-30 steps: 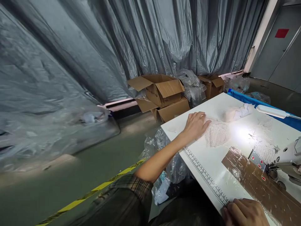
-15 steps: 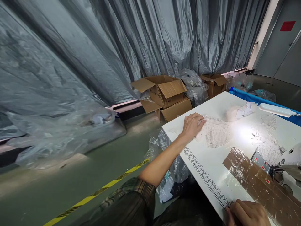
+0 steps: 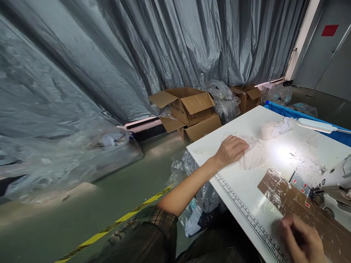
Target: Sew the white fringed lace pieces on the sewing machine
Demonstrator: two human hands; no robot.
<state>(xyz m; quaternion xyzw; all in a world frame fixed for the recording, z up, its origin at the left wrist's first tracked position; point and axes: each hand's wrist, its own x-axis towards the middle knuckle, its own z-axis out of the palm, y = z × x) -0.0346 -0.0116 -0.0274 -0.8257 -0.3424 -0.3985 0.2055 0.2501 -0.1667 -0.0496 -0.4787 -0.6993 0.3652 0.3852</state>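
Lacy cloth (image 3: 256, 156) is lying against the bent left hand (image 3: 231, 150); the right hand (image 3: 303, 239) is curling near the surface's (image 3: 244, 184) numbered edge. Nobody can tell either grip.

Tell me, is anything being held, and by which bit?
The left grip is at the left part of the pale lacy cloth; whether it pinches it or only rests there can't be told. Nothing shows in the curled right grip.

Along the near edge of that flat white bench (image 3: 205, 146) runs a black printed ruler (image 3: 241, 206); cream lace pieces (image 3: 255, 157) lie toward the left edge, the white metal sewing machine (image 3: 337, 179) to their right. Brown cardboard boxes (image 3: 204, 127) stand stacked beyond that left edge.
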